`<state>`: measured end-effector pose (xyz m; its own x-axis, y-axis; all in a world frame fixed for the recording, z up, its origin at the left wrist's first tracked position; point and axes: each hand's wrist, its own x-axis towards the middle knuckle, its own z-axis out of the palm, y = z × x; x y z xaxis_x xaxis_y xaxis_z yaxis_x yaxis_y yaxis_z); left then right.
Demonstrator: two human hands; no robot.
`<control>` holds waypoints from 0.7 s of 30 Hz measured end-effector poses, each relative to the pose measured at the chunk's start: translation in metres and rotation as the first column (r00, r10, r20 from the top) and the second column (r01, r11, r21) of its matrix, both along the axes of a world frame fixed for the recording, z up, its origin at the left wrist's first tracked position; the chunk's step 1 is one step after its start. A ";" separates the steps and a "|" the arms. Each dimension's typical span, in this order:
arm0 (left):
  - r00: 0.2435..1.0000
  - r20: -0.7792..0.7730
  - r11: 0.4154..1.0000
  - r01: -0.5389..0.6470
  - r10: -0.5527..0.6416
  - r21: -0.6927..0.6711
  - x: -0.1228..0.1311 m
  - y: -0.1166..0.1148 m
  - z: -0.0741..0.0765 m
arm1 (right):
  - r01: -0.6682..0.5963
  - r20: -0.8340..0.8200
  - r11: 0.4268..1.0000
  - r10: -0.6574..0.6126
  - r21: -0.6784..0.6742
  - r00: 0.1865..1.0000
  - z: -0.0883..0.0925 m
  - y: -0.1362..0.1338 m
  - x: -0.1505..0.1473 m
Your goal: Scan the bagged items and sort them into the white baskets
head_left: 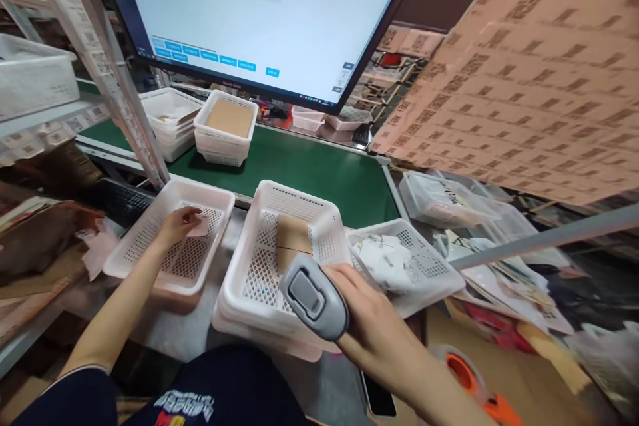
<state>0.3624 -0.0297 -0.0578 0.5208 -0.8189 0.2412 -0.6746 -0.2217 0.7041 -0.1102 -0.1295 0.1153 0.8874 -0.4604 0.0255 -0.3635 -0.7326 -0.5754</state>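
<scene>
- Head view, right hand (372, 319): the fingers are wrapped tight round a grey handheld barcode scanner (313, 296), its head turned toward the middle white perforated basket (279, 253). A brown cardboard packet (292, 239) lies on that basket's floor, just ahead of the scanner.
- Head view, left hand (177, 225): it reaches into the left white basket (174, 239), thumb and fingertips pinched on a small pale label or slip (201, 225) that lies against the mesh bottom. What is printed on it is too small to tell.
- To scan well, I judge the scanner wants tilting so that its window faces the code squarely, with the slip held flat and uncovered by the fingertips.
- Head view, surroundings: a third basket (407, 263) to the right holds white bagged items. Beyond lies a green conveyor belt (319, 170) carrying a stack of baskets (225, 126) with a brown sheet on top, and another stack just beside it to the left.
- A large monitor (259, 13) hangs above the belt, showing a form with blue buttons; watching it would confirm each read.
- An orange tape dispenser (469, 379) sits low on the right, near the right forearm.
</scene>
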 end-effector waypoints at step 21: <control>0.847 -0.157 0.853 0.467 -0.507 -0.233 -0.193 -0.076 0.105 | 0.169 -0.270 0.951 -0.239 -0.259 0.933 0.024 0.020 -0.028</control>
